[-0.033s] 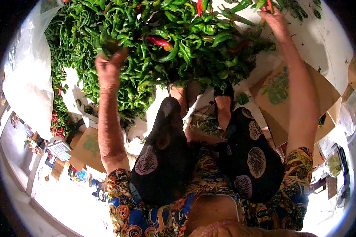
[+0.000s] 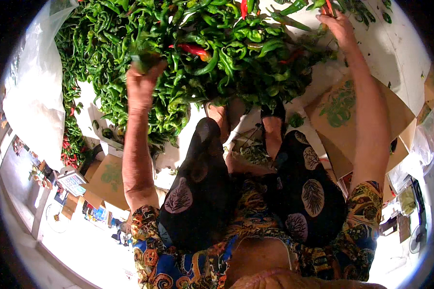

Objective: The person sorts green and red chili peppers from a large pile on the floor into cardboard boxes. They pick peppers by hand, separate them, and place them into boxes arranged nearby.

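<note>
A large heap of green chili peppers (image 2: 130, 36) spreads in front of my feet, with a few red ones among them, such as the red chili pepper (image 2: 194, 50) near its middle. Over the heap's left part, my left hand (image 2: 142, 84) is closed around dark green peppers (image 2: 145, 60), smeared by motion. At the far right my right hand (image 2: 340, 30) is closed on a red chili pepper (image 2: 329, 8). A green pepper (image 2: 317, 4) shows just beside those fingers, near the picture's top edge.
Cardboard boxes stand on both sides, one right (image 2: 371, 123) and one left (image 2: 103, 180). Clear plastic sheeting (image 2: 33, 91) hangs at the left. Several loose green peppers (image 2: 359, 12) lie on the pale floor at far right. Leafy scraps (image 2: 255, 154) lie between my feet.
My left hand has moved a little to the right over the heap with the green peppers. My right hand has shifted slightly right, still on the red chili pepper.
</note>
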`<state>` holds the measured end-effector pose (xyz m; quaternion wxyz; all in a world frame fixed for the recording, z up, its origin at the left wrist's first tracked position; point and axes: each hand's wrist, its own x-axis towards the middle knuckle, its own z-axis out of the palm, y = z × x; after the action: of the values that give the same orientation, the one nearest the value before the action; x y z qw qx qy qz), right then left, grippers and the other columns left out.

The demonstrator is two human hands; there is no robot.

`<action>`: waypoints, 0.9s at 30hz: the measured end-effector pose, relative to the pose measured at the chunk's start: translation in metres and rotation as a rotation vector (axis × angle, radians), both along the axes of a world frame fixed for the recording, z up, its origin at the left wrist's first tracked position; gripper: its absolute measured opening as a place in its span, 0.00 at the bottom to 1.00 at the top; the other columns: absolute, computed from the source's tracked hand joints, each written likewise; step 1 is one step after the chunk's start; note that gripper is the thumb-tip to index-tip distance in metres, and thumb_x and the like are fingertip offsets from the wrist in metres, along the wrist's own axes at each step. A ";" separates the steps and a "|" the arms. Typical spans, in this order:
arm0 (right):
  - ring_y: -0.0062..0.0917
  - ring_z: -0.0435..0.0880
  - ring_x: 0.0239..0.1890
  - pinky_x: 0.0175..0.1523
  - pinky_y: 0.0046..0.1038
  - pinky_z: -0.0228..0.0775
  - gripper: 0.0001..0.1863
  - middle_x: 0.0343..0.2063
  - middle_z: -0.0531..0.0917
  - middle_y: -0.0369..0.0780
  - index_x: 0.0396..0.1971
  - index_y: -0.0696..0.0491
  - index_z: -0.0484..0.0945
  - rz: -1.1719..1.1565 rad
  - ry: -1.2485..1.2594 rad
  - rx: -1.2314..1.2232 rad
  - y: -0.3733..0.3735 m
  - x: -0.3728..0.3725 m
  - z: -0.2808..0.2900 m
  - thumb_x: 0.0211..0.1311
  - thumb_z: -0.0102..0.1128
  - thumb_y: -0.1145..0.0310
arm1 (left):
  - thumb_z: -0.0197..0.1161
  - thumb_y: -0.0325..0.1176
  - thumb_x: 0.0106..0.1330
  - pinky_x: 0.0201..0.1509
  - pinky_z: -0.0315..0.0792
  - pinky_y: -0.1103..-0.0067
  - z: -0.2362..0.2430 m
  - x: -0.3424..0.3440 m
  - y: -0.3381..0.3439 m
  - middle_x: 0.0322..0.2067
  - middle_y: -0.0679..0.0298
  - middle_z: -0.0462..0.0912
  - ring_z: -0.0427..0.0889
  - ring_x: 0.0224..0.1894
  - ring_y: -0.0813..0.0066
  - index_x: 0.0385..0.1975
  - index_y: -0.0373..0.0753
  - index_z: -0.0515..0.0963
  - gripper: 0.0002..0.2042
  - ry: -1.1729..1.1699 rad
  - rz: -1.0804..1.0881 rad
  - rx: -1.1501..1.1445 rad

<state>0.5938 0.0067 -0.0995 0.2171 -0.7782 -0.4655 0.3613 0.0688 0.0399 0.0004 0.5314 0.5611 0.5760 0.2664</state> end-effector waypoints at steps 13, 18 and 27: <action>0.46 0.73 0.49 0.50 0.38 0.69 0.27 0.43 0.76 0.50 0.47 0.57 0.71 0.597 -0.378 0.145 -0.084 -0.084 0.016 0.40 0.61 0.76 | 0.61 0.29 0.46 0.43 0.68 0.68 -0.023 0.056 -0.004 0.38 0.68 0.78 0.75 0.46 0.67 0.38 0.49 0.77 0.16 0.805 -0.576 0.807; 0.31 0.79 0.41 0.46 0.35 0.70 0.22 0.35 0.80 0.43 0.41 0.57 0.75 0.369 -0.209 -0.096 -0.076 -0.095 0.019 0.44 0.68 0.68 | 0.64 0.35 0.60 0.26 0.61 0.86 0.023 0.024 0.001 0.21 0.75 0.75 0.69 0.24 0.87 0.35 0.36 0.77 0.09 0.168 0.132 -0.062; 0.16 0.77 0.36 0.43 0.21 0.65 0.20 0.37 0.82 0.35 0.41 0.52 0.79 0.124 0.743 -0.233 -0.024 -0.104 0.114 0.59 0.58 0.52 | 0.63 0.26 0.55 0.45 0.74 0.78 0.014 0.087 -0.023 0.36 0.59 0.81 0.81 0.38 0.70 0.41 0.31 0.75 0.14 -0.512 0.063 -0.562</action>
<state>0.4898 -0.0173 0.0146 0.2588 -0.5842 -0.3572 0.6813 0.1559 0.0170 0.0142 0.7828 0.2908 0.4920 0.2461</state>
